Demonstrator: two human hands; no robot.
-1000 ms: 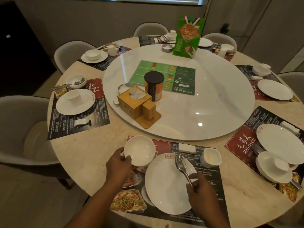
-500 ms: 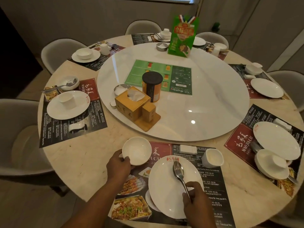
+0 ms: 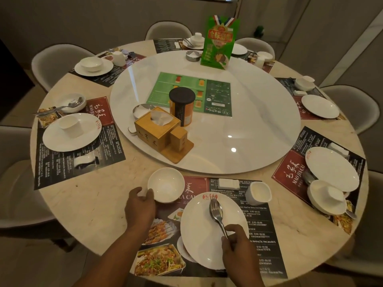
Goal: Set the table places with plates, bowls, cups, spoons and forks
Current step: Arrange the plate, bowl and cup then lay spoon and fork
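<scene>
A tissue box [image 3: 155,129] beside a black-lidded canister [image 3: 182,106]

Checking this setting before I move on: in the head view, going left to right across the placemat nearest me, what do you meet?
From the left: left hand → bowl it grips → fork and spoon, held by the right hand over the plate → cup.

Head view, steeply down over table [image 3: 87,204].
</scene>
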